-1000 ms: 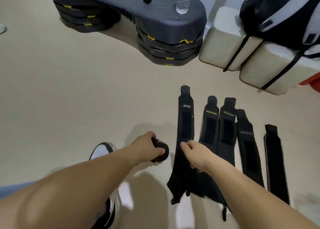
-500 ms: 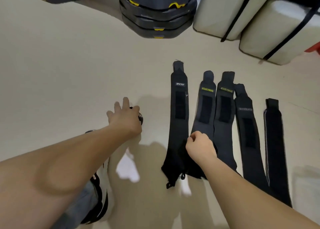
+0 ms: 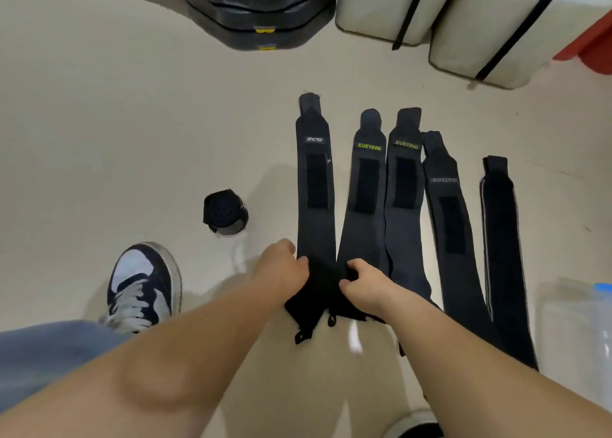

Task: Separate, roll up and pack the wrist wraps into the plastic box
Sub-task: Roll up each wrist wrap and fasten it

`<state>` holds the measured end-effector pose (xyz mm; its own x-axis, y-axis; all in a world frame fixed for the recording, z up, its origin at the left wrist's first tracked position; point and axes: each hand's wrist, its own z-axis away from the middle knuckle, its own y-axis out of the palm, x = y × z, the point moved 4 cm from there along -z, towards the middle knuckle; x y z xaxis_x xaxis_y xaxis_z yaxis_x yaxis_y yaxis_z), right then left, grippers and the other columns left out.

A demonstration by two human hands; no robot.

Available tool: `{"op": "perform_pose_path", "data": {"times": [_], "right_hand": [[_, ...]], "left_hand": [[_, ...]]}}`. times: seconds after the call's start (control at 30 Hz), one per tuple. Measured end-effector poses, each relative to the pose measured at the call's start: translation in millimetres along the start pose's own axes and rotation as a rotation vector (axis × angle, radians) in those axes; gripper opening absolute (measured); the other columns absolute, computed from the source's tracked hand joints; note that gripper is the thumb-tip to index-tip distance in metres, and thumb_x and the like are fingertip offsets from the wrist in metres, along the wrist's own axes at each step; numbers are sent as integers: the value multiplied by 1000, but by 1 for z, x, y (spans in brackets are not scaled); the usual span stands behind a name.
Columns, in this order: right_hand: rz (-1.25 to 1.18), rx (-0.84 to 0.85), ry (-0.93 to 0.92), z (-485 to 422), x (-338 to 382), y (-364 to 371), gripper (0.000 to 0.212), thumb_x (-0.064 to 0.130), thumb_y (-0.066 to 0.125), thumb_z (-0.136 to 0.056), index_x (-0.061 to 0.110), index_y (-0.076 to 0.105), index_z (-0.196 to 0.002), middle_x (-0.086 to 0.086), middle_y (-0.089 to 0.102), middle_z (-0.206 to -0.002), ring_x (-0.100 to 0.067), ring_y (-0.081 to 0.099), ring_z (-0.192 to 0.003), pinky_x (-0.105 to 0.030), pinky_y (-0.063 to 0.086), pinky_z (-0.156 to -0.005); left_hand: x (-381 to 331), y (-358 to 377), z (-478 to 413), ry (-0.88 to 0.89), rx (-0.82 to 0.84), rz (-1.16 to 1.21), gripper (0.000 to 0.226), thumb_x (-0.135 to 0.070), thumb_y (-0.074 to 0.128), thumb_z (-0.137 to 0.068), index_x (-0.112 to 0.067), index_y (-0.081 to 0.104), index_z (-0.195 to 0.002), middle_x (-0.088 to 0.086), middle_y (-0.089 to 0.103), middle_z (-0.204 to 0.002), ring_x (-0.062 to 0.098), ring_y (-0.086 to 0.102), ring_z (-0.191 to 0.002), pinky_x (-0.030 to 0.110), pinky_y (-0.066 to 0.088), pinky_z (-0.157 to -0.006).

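This looks like a gym or workout room: a black step platform (image 3: 258, 16) on stacked risers with yellow marks stands on the smooth beige floor (image 3: 99, 122) beside 2 cream padded blocks (image 3: 371, 10) crossed by black straps, and 5 wrist wraps (image 3: 314, 185) lie flat near a sneaker (image 3: 142, 282).

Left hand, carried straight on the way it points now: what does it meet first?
The left hand points forward and rightward, gripping the leftmost wrap at its near end. It would cross that strap first, then probably the adjacent XUEYING wrap; heights are unclear.
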<state>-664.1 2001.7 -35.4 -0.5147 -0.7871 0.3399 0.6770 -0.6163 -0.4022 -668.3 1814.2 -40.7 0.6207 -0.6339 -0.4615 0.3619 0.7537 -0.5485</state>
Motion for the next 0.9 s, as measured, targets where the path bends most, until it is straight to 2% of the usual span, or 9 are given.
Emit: {"op": "perform_pose_path", "data": {"times": [0.1, 0.17, 0.23, 0.37, 0.57, 0.7, 0.77, 0.83, 0.9], "right_hand": [[-15, -19, -12, -3, -4, -2, 70, 24, 51, -101, 29, 25, -166, -1, 42, -163, -29, 50, -139, -43, 46, -114], [-38, -2, -14, -3, -4, -2, 76, 17, 48, -98, 32, 21, -167, 2, 36, -166, -30, 49, -139, -40, 48, -111], [-46, 16, -6, -3, -4, -4, 80, 13, 44, -94, 34, 20, -168, 4, 32, -169, -30, 47, -142, -40, 46, -113], [-66, 49, 17, -7, -5, -7, 79, 9, 42, -95, 31, 23, -168, 0, 33, -170, -30, 39, -150, -42, 38, -122], [-99, 6, 50, 10, 4, -2, 55, 7, 39, -101, 17, 46, -155, -10, 54, -148, -27, 55, -121, -32, 44, -97], [-401, -56, 177, 34, 21, -3, 23, 12, 44, -104, 13, 61, -120, -8, 58, -99, -20, 50, -74, -37, 49, -81], [-587, -31, 187, 56, 42, -9, 29, 31, 44, -107, 11, 63, -115, -7, 66, -98, -24, 59, -80, -38, 54, -75], [-761, -21, 118, 78, 67, -24, 43, 50, 41, -110, 15, 66, -114, -11, 73, -108, -29, 69, -96, -44, 61, -80], [-953, -58, 35, 106, 93, -45, 40, 51, 44, -110, 17, 66, -114, -17, 76, -110, -36, 72, -102, -52, 62, -88]], "left_hand": [[4, 14, -8, -117, -22, 179, 37, -38, 65, -101, -15, 55, -129, 5, 63, -114, 24, 63, -98, 33, 52, -83], [-2, 21, -12, -163, -40, 271, 31, -39, 70, -98, -16, 56, -112, 2, 60, -101, 17, 59, -84, 30, 50, -73], [-11, 28, -14, -209, -6, 369, 27, -37, 75, -96, -16, 59, -101, 3, 63, -95, 19, 63, -82, 33, 56, -78], [-26, 38, -15, -207, 147, 413, 30, -30, 70, -101, -11, 70, -124, 8, 75, -108, 28, 73, -100, 42, 62, -95], [-29, -3, -4, -102, 44, 345, 31, -30, 61, -105, -12, 64, -130, 8, 69, -122, 32, 65, -115, 46, 55, -106], [-43, -45, 13, -48, 56, 389, 31, -29, 58, -105, -14, 64, -132, 8, 70, -124, 31, 67, -112, 48, 57, -103], [-59, -65, 30, -9, 105, 461, 27, -29, 56, -106, -19, 66, -130, 7, 71, -124, 30, 69, -110, 47, 60, -99], [-79, -85, 55, 38, 153, 528, 24, -27, 54, -108, -21, 65, -129, 8, 72, -123, 30, 70, -110, 46, 61, -97], [-96, -104, 82, 92, 181, 579, 29, -28, 55, -108, -20, 62, -135, 10, 70, -128, 31, 70, -112, 47, 61, -98]]}}
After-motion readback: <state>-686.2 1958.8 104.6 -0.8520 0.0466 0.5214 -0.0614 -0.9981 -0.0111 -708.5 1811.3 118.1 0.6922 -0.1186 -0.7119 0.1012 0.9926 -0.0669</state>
